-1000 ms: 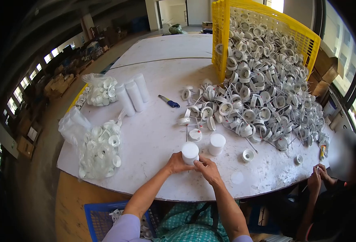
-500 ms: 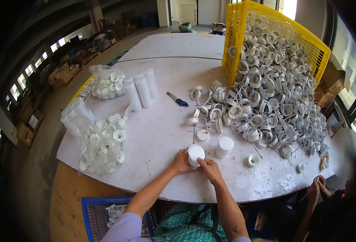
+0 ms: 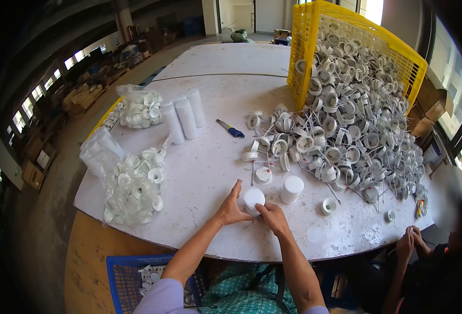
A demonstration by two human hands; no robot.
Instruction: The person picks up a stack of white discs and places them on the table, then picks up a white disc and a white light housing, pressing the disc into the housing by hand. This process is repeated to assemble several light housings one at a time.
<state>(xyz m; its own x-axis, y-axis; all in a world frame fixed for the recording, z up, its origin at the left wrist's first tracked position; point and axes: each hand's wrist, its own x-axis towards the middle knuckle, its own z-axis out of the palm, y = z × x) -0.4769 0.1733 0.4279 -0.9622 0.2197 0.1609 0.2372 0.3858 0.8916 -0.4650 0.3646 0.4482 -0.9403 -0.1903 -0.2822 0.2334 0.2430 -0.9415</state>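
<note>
A smooth white capped cylinder (image 3: pixel 254 201) stands upright on the table in front of me. My left hand (image 3: pixel 231 207) is beside it on the left, fingers spread and the index finger pointing up and away from the cylinder. On the other side, my right hand (image 3: pixel 274 217) keeps its thumb and fingers against the cylinder's lower right. A second white cylinder (image 3: pixel 292 189) is just to the right. Behind the first lies a round white fitting (image 3: pixel 263 175) with a red-tipped wire. A white ring-shaped part (image 3: pixel 328 206) rests farther right.
A tipped yellow crate (image 3: pixel 307 57) spills a large heap of white wired fittings (image 3: pixel 341 141) across the right side. Bagged white parts (image 3: pixel 134 188) and stacked white cups (image 3: pixel 186 118) stand left. A blue-handled cutter (image 3: pixel 235 132) lies mid-table. Another person's hands (image 3: pixel 411 240) are at lower right.
My left hand has let go of the white cylinder and opened, its fingers now spread to the left. My right hand stays on the cylinder, which has hardly moved.
</note>
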